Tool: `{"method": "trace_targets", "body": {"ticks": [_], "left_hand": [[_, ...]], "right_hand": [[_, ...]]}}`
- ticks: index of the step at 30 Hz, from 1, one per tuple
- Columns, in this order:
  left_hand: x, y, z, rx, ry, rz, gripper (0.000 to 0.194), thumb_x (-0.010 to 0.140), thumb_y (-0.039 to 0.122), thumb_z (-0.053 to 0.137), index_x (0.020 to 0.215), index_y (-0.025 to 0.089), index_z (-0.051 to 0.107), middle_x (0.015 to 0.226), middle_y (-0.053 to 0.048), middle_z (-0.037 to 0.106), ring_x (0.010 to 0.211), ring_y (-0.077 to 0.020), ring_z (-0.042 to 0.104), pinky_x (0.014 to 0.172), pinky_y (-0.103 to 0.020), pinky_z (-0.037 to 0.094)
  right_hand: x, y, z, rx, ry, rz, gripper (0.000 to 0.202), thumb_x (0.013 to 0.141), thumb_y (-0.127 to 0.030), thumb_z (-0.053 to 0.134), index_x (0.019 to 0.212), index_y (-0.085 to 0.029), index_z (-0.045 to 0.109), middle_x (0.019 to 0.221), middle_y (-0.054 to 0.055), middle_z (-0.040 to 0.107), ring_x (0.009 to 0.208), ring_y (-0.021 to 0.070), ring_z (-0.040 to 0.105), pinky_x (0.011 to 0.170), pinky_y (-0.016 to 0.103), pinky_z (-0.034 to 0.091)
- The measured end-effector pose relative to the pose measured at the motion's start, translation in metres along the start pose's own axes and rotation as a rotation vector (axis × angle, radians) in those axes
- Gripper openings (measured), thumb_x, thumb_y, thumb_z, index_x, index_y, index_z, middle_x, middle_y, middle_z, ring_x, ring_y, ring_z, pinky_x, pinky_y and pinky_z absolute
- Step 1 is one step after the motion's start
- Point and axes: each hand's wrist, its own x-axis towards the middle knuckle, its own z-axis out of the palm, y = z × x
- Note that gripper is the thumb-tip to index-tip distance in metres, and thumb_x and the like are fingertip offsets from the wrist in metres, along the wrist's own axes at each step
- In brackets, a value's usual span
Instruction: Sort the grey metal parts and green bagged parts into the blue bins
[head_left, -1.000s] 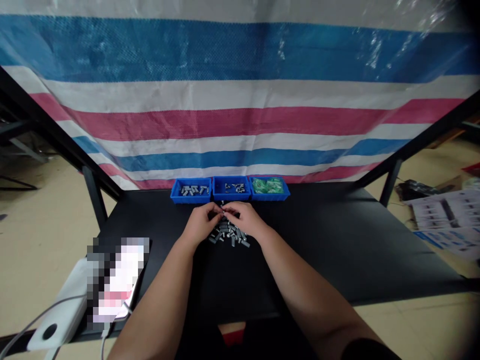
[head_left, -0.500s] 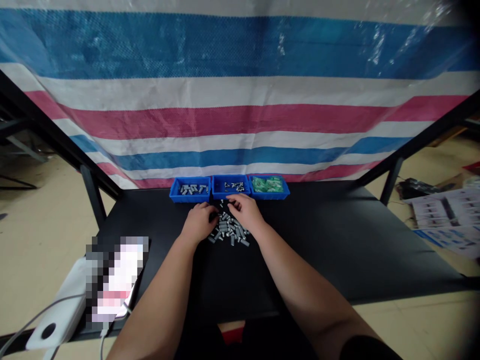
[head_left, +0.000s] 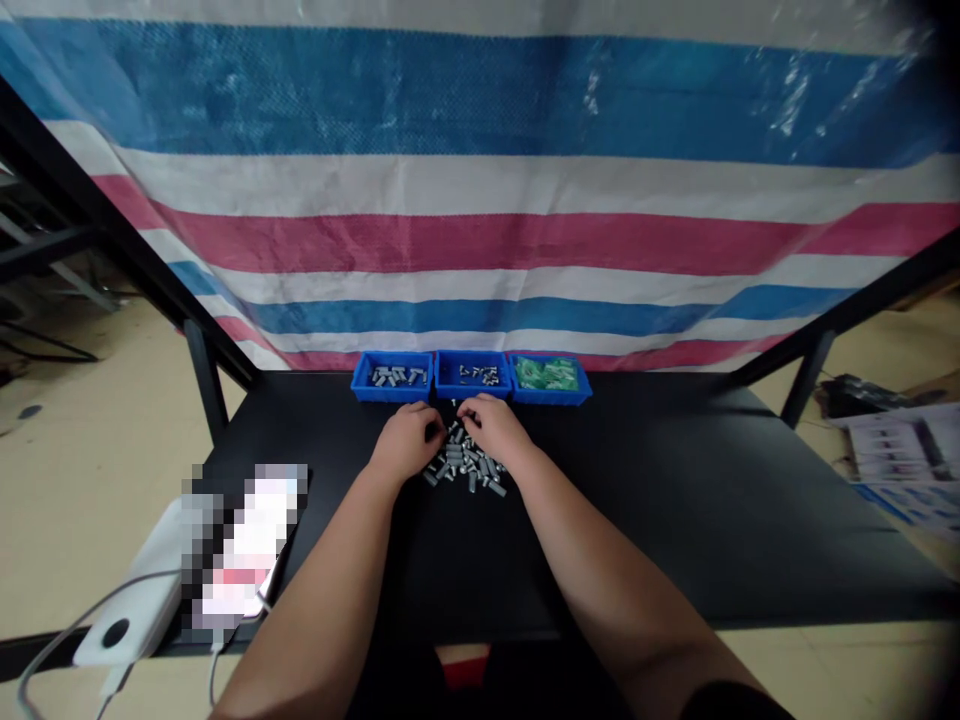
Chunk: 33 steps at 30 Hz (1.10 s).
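The left hand point(head_left: 409, 441) and right hand point(head_left: 496, 428) are sitting by piled screws and gray tubes point(head_left: 455, 457); I can't tell if their fingers are holding any.

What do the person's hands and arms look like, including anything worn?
The left hand and right hand are ungloved, with no ring or watch visible. Both forearms are bare. A black sleeve shows on the right arm; no left sleeve is in view.
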Motion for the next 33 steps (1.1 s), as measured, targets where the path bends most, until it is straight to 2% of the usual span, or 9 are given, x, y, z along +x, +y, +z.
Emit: {"method": "trace_targets", "body": {"ticks": [2, 6, 8, 15, 22, 25, 29, 31, 33], "left_hand": [[0.0, 0.0, 0.0, -0.003, 0.002, 0.007, 0.006, 0.088, 0.025, 0.065, 0.088, 0.023, 0.07, 0.095, -0.006, 0.07, 0.096, -0.024, 0.065, 0.09, -0.036, 0.052], [0.001, 0.001, -0.002, -0.015, 0.019, 0.001, 0.006, 0.088, 0.025, 0.064, 0.087, 0.023, 0.07, 0.092, -0.005, 0.074, 0.092, -0.0248, 0.066, 0.086, -0.037, 0.051], [0.001, 0.003, -0.004, -0.037, 0.045, -0.011, 0.006, 0.088, 0.025, 0.064, 0.088, 0.024, 0.07, 0.091, -0.004, 0.075, 0.092, -0.0249, 0.067, 0.084, -0.037, 0.05], [0.0, 0.009, -0.008, -0.133, 0.124, 0.008, 0.007, 0.09, 0.026, 0.064, 0.089, 0.024, 0.07, 0.092, -0.002, 0.076, 0.092, -0.023, 0.067, 0.084, -0.034, 0.048], [0.0, 0.01, -0.006, -0.237, 0.125, 0.042, 0.009, 0.091, 0.025, 0.065, 0.092, 0.023, 0.074, 0.094, -0.002, 0.078, 0.092, -0.0207, 0.07, 0.086, -0.033, 0.05], [0.0, 0.011, -0.006, -0.276, 0.133, 0.048, 0.014, 0.09, 0.022, 0.065, 0.1, 0.023, 0.075, 0.1, -0.002, 0.079, 0.095, -0.0203, 0.071, 0.089, -0.033, 0.052], [0.0, 0.01, -0.007, -0.275, 0.165, 0.031, 0.016, 0.089, 0.02, 0.064, 0.102, 0.021, 0.074, 0.102, -0.004, 0.079, 0.097, -0.0207, 0.072, 0.091, -0.033, 0.054], [0.0, 0.009, -0.006, -0.263, 0.144, 0.041, 0.014, 0.088, 0.017, 0.062, 0.097, 0.021, 0.073, 0.099, -0.003, 0.079, 0.095, -0.0205, 0.072, 0.09, -0.033, 0.054], [0.001, 0.007, -0.005, -0.254, 0.121, 0.054, 0.015, 0.088, 0.016, 0.061, 0.095, 0.022, 0.072, 0.097, -0.002, 0.078, 0.093, -0.0201, 0.072, 0.088, -0.032, 0.053]], "right_hand": [[0.001, -0.001, -0.001, 0.085, 0.121, -0.026, 0.02, 0.09, -0.01, 0.06, 0.097, -0.021, 0.074, 0.096, 0.005, 0.066, 0.084, 0.017, 0.065, 0.084, 0.031, 0.056], [0.002, -0.007, -0.003, 0.234, 0.397, -0.027, 0.029, 0.098, -0.022, 0.054, 0.122, -0.024, 0.07, 0.136, 0.011, 0.06, 0.108, 0.0207, 0.067, 0.093, 0.035, 0.06], [0.0, -0.012, -0.005, 0.219, 0.369, -0.046, 0.029, 0.097, -0.022, 0.054, 0.12, -0.025, 0.072, 0.137, 0.011, 0.06, 0.109, 0.0216, 0.067, 0.093, 0.036, 0.061], [-0.006, -0.021, 0.0, 0.309, 0.027, -0.107, 0.018, 0.092, -0.024, 0.063, 0.106, -0.023, 0.074, 0.102, 0.006, 0.072, 0.083, 0.0174, 0.068, 0.079, 0.033, 0.06], [-0.001, -0.005, 0.011, 0.596, -0.024, 0.01, 0.015, 0.083, -0.032, 0.073, 0.088, -0.02, 0.067, 0.091, 0.003, 0.065, 0.076, 0.0157, 0.068, 0.071, 0.029, 0.059], [0.001, -0.003, 0.009, 0.514, 0.096, -0.029, 0.011, 0.085, -0.03, 0.071, 0.087, -0.02, 0.067, 0.094, 0.004, 0.063, 0.077, 0.0155, 0.066, 0.072, 0.031, 0.06], [0.004, -0.004, 0.003, 0.349, 0.497, -0.06, 0.021, 0.091, -0.03, 0.067, 0.111, -0.022, 0.069, 0.126, 0.011, 0.058, 0.111, 0.0233, 0.066, 0.098, 0.042, 0.06], [0.002, -0.005, 0.0, 0.231, 0.535, -0.106, 0.039, 0.092, -0.029, 0.067, 0.13, -0.024, 0.064, 0.145, 0.014, 0.049, 0.135, 0.0283, 0.055, 0.114, 0.049, 0.05], [0.0, -0.008, -0.001, 0.106, 0.472, -0.169, 0.045, 0.093, -0.026, 0.065, 0.138, -0.023, 0.061, 0.155, 0.014, 0.042, 0.148, 0.0316, 0.042, 0.122, 0.054, 0.04]]}}
